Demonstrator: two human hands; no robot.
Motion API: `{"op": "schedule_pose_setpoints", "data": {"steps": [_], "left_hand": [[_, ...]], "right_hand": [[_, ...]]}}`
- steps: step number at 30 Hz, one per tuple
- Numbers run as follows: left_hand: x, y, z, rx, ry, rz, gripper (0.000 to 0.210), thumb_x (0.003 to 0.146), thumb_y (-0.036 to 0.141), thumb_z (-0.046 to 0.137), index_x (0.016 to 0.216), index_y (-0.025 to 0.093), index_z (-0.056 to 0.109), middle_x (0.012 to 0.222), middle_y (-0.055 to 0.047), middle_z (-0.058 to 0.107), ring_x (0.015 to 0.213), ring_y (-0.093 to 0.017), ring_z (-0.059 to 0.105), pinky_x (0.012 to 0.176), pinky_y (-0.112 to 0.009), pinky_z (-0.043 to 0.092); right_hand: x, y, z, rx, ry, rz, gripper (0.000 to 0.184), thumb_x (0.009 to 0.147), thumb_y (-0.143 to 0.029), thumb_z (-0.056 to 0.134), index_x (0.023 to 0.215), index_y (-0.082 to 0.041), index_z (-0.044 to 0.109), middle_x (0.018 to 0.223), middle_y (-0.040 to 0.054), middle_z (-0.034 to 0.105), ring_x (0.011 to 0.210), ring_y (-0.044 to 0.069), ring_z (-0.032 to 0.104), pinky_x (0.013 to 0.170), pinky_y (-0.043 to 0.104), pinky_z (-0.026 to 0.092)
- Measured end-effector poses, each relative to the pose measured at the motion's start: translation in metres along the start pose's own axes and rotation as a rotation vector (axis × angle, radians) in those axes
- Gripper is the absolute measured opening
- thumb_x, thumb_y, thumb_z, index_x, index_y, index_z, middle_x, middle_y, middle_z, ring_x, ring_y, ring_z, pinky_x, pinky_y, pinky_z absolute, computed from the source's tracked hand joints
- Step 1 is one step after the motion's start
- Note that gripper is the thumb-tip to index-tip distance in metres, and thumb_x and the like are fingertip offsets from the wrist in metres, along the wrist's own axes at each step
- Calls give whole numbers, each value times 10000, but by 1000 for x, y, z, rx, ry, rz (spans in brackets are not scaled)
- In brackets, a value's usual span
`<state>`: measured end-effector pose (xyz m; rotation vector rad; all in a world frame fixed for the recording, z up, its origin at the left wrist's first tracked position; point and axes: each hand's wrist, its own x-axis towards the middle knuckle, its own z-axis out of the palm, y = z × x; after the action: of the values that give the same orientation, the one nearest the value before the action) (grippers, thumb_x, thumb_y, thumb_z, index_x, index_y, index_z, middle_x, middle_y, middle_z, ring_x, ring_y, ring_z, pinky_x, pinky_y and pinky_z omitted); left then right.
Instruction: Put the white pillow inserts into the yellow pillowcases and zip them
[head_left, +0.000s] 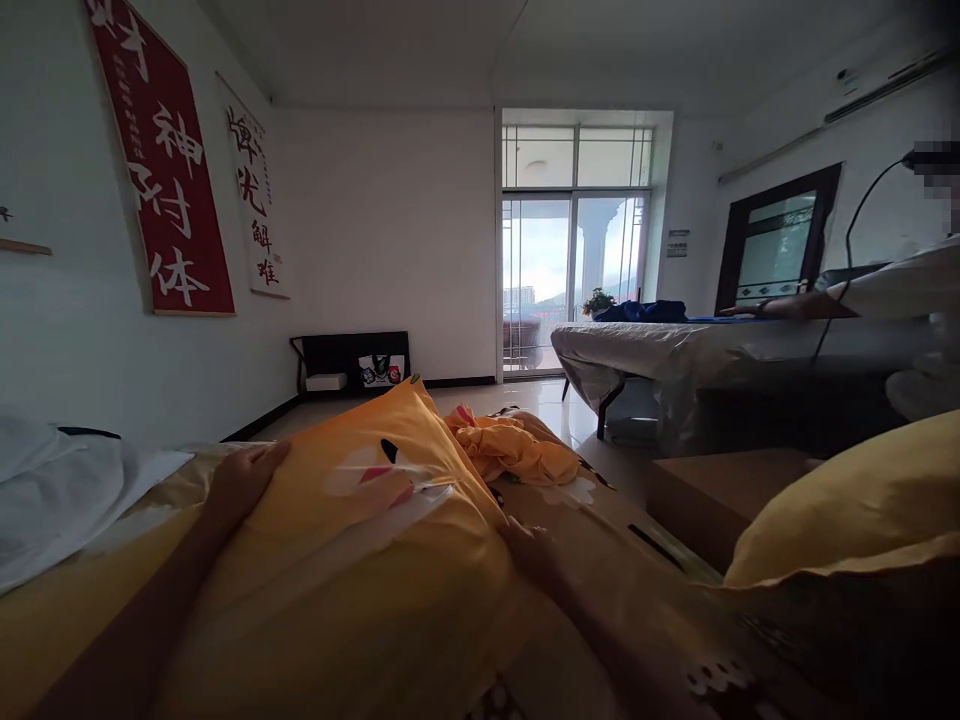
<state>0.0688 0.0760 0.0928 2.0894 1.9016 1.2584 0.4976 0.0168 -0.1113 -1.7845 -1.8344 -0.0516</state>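
Note:
A yellow pillowcase (352, 560) with a white, pink and black print spreads in front of me, one corner peaking upward at its far end. My left hand (244, 480) is closed on its left edge, fingers curled over the cloth. On the opposite edge, lower down, my right hand (529, 545) pinches the fabric. Whether a pillow fills the case cannot be made out. Just beyond the right hand, a crumpled orange-yellow cloth (517, 450) lies on the patterned bedding (592, 560).
A plump yellow pillow (862, 500) is at the right, by a brown cardboard box (705, 490). White bedding (52, 490) lies at the left. Behind stands a plastic-covered table (637, 345) with blue cloth (645, 311); another person's arm (795, 303) reaches over it.

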Motion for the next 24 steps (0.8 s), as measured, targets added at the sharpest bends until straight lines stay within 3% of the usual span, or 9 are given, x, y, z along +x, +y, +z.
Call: {"op": "schedule_pose_setpoints", "data": {"steps": [4,7,9,11,13,17,19,22,24], "left_hand": [[5,-20,41,174,-152,5,468,823,540,301,712,201,604,788,-67,695,806,-244,635,673,-282,434],[5,-38,74,232,-198,-14,399,828,449,306,699,196,587,797,-101,698,803,-251,643,692,-292,433],[4,-50,85,255,-210,-45,360,810,409,345,634,195,574,759,-113,697,774,-259,645,683,-298,433],[4,-57,85,273,-209,-64,347,804,400,373,638,192,595,769,-118,704,790,-269,646,691,-303,435],[4,-55,77,285,-172,-67,378,834,416,346,768,185,638,871,-129,711,862,-279,640,732,-317,435],[-5,-15,65,227,23,105,450,875,422,265,987,155,609,1062,-157,662,1001,-267,597,829,-333,424],[-19,14,68,192,-87,261,417,875,431,286,913,179,617,986,-115,670,943,-233,608,812,-304,429],[-50,47,84,246,-491,455,368,884,446,338,846,207,615,924,-74,660,825,-208,615,744,-298,430],[-70,52,94,292,-586,493,332,880,441,376,909,202,606,1003,-88,642,894,-228,605,771,-316,426]], "right_hand": [[-10,-3,28,-59,-102,-24,244,911,-251,420,946,-241,661,928,51,708,778,161,655,642,238,384],[-18,-2,36,-81,-121,17,366,969,-343,328,887,-220,664,874,53,715,803,170,659,670,252,401],[-18,0,36,-97,-122,56,449,982,-396,283,851,-200,665,827,70,717,798,185,664,671,267,402],[-15,1,34,-107,-124,83,462,981,-416,287,858,-188,669,831,84,720,803,197,667,669,277,398],[-12,0,33,-106,-125,103,457,980,-415,297,868,-182,673,842,90,723,812,204,669,665,282,394],[-7,-2,34,-80,-129,147,465,986,-385,289,863,-183,689,856,92,727,817,207,668,657,286,391],[-6,0,34,-60,-132,157,464,985,-375,295,855,-187,699,870,91,727,821,204,666,665,286,391],[-4,5,31,-36,-131,173,439,974,-379,328,845,-193,704,879,93,724,826,200,658,685,285,392],[-3,11,28,-28,-124,202,423,962,-384,352,827,-186,701,874,102,719,828,203,653,690,286,393]]}}
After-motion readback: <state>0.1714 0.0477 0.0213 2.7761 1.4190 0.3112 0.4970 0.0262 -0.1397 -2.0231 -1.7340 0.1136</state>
